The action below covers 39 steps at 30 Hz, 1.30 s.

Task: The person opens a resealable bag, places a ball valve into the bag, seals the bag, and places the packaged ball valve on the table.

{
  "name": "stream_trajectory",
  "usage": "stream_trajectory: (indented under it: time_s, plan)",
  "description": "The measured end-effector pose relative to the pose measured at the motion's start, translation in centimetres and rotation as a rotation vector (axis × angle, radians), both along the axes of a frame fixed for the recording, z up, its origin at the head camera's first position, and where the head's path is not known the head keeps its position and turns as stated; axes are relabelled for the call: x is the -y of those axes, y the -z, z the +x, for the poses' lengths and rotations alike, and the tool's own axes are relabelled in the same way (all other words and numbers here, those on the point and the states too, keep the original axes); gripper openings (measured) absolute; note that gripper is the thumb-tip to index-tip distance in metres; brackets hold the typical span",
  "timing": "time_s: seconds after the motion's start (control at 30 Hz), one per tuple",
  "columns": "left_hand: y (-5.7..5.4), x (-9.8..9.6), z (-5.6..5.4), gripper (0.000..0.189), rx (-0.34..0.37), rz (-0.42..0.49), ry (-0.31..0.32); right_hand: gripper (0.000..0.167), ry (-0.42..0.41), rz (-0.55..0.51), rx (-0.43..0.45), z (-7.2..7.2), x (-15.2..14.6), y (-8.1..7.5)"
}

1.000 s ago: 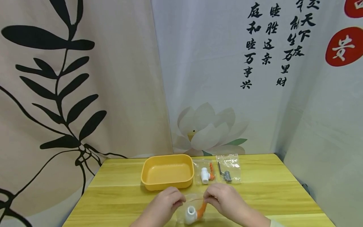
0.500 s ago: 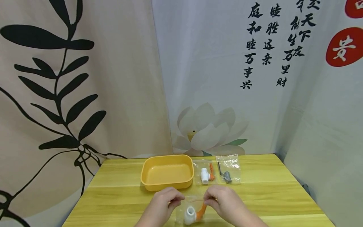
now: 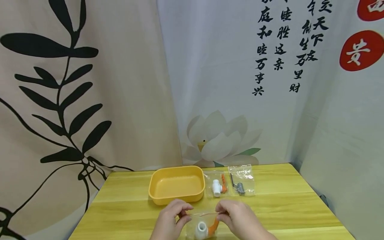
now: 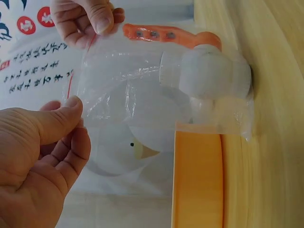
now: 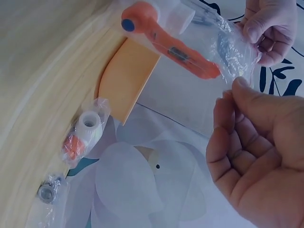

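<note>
A clear zip bag [image 3: 207,218] with a red seal line hangs upright between my hands near the table's front. Inside it is a white plastic valve [image 3: 201,230] with an orange lever handle [image 4: 164,35]. My left hand [image 3: 170,221] pinches the top edge at the left corner between thumb and fingertips, beside the red line. The other top corner is pinched by my right hand [image 3: 239,217], close to the end of the orange handle. In the left wrist view, the bottom of the bag [image 4: 216,124] comes down at the wooden table.
A yellow plastic tray [image 3: 177,201] stands behind my hands on the wooden table [image 3: 120,213]. Right of it lie a bagged white valve with an orange handle [image 3: 217,187] and a bagged grey fitting [image 3: 240,188]. A printed curtain [image 3: 138,100] hangs behind the table.
The fingers of my left hand have shifted and spread a little at the bag's edge, and the red seal line shows more plainly. The head view has tilted up slightly.
</note>
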<state>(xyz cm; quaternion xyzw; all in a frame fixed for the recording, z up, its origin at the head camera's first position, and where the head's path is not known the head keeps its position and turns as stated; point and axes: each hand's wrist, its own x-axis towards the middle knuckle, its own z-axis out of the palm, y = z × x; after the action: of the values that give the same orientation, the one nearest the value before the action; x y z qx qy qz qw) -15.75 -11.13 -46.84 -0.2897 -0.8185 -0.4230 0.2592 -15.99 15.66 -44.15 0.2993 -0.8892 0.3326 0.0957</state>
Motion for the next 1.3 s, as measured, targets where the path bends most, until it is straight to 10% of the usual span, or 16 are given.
stream_trajectory:
  time_s: [0.27,0.4,1.3]
  plan:
    - [-0.45,0.29,0.68,0.022,0.386,-0.018,-0.085,0.011,0.042,-0.003,0.018,0.17,0.09,0.28]
    - [-0.37,0.33,0.65,0.010,0.466,0.000,-0.114,0.005,0.044,-0.015,0.079,0.22,-0.01,0.20]
    - [-0.26,-0.17,1.11,0.017,0.189,-0.007,-0.241,0.012,0.113,0.028,-0.015,0.62,0.08,-0.14]
